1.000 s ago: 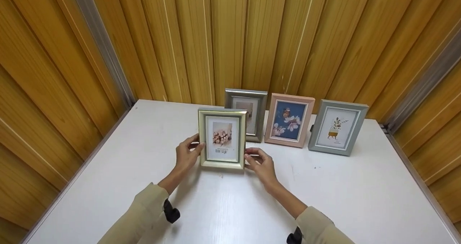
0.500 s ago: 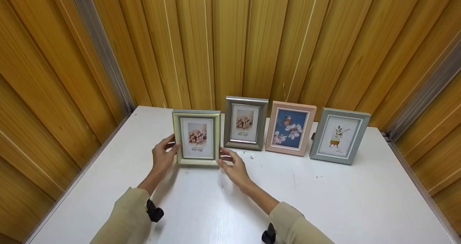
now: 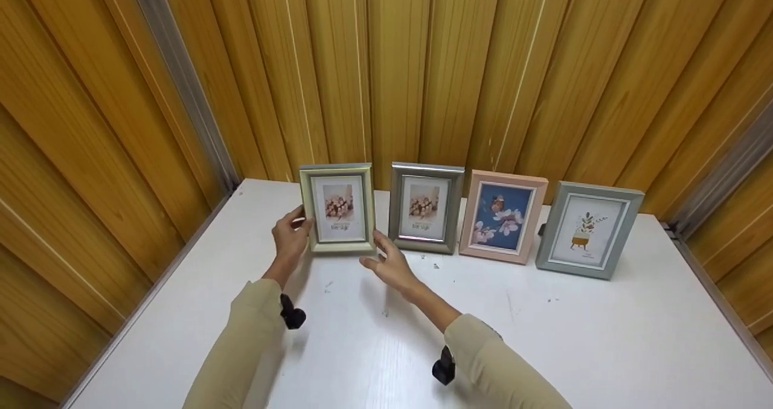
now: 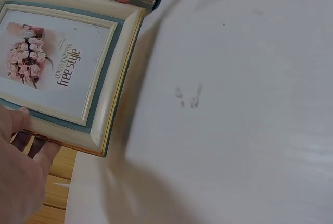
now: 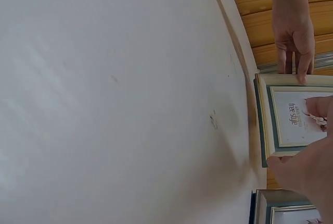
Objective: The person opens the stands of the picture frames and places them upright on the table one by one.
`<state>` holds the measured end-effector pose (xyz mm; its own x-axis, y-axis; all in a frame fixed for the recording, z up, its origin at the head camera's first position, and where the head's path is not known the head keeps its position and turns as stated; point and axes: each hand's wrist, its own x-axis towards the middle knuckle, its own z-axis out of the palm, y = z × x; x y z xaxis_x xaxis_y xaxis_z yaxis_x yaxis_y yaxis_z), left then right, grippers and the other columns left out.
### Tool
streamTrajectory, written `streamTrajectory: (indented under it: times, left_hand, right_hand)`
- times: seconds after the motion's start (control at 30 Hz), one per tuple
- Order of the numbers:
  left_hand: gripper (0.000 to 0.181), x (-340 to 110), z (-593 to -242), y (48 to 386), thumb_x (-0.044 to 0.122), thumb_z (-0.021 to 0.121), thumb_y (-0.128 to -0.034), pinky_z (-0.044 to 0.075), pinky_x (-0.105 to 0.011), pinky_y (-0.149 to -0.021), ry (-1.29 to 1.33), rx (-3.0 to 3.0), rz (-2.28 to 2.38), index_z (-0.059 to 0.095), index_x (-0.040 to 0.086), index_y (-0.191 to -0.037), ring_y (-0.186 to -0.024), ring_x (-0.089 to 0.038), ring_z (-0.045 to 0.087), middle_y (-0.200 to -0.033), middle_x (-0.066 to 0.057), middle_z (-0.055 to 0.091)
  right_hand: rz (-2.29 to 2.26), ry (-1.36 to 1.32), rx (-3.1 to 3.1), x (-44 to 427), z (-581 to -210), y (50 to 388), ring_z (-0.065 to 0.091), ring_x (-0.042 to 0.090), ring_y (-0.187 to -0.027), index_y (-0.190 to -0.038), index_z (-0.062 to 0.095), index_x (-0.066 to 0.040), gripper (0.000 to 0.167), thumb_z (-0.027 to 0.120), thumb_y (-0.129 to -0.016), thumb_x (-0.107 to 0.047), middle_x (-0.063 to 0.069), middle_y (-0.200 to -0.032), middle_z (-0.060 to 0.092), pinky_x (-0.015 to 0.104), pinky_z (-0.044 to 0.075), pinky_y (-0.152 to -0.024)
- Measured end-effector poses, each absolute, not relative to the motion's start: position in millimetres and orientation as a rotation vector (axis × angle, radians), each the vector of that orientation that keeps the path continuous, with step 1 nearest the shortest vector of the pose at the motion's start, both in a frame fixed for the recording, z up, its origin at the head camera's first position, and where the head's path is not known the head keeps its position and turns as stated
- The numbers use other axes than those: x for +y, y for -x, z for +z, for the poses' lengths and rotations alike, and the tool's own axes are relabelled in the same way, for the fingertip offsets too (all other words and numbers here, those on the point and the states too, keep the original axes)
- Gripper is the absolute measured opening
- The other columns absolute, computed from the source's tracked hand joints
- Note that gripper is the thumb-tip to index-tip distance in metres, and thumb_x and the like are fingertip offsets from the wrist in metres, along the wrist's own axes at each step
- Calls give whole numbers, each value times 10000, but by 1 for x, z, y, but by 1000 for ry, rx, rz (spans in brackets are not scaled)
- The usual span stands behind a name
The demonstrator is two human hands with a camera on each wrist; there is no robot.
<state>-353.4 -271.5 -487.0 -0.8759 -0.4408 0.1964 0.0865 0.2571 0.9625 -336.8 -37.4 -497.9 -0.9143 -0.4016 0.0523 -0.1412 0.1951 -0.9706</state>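
Observation:
A cream-gold picture frame (image 3: 339, 208) with a photo of pink roses stands upright at the left end of a row of frames. My left hand (image 3: 291, 235) pinches its left side, thumb on the front; the left wrist view shows the thumb (image 4: 21, 119) on the border. At the frame's lower right corner, my right hand (image 3: 395, 265) has its fingers by the side edge and its thumb spread away from the front. Just right of the hand stands a pewter-coloured frame (image 3: 425, 208) with a similar rose photo, a narrow gap from the cream one.
Farther right stand a pink frame (image 3: 504, 217) with a blossom picture and a grey-green frame (image 3: 589, 230) with a plant picture. Everything rests on a white table (image 3: 362, 348), scuffed in places. Wood-panelled walls (image 3: 392, 70) rise behind and at both sides.
The cream-gold frame has moved left from in front of the pewter frame, then back into line beside it. My right thumb has come off the frame; my left hand still holds it.

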Motion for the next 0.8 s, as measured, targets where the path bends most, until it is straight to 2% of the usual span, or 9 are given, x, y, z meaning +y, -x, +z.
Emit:
streamTrajectory:
  times: [0.2,0.3,0.5,0.63,0.8]
  left_hand:
    - [423,-257,-490,367,8,621,-976,550,-400,-979,-302,-2127,-1634,588,-34,-1396,-1192,-386,636,-1309,-257,654]
    - [426,-253,-494,369,13,626,-975,534,-465,-1020,-308,-2137,-1627,587,-34,-1397,-1196,-382,636,-1305,-253,656]
    - [419,-249,-496,375,59,617,-996,501,-475,-1059,-326,-2181,-1591,582,-20,-1405,-1219,-376,622,-1319,-241,652]
    - [422,-252,-494,376,41,595,-995,499,-486,-1061,-318,-2185,-1578,556,-32,-1408,-1225,-387,617,-1324,-263,629]
    - [480,-260,-497,374,16,556,-993,478,-501,-1088,-348,-2151,-1594,430,-62,-1450,-1308,-410,544,-1389,-278,515]
  right_hand:
    - [-1750,498,2253,-30,-503,339,216,386,-1562,-1604,180,41,808,653,-965,-103,216,-1694,177,500,211,-1277]
    - [-1734,508,2251,-28,-508,338,184,382,-1571,-1612,147,30,818,639,-970,-97,189,-1713,107,508,180,-1283]
    - [-1741,506,2246,-26,-510,341,186,405,-1563,-1604,155,48,812,640,-967,-87,194,-1713,81,531,184,-1276]
    - [-1740,517,2261,-26,-504,340,213,426,-1549,-1585,215,71,766,634,-962,-82,231,-1694,139,532,220,-1265]
    - [-1729,533,2282,-22,-501,338,265,462,-1521,-1541,307,106,683,617,-956,-57,290,-1641,261,547,273,-1242]
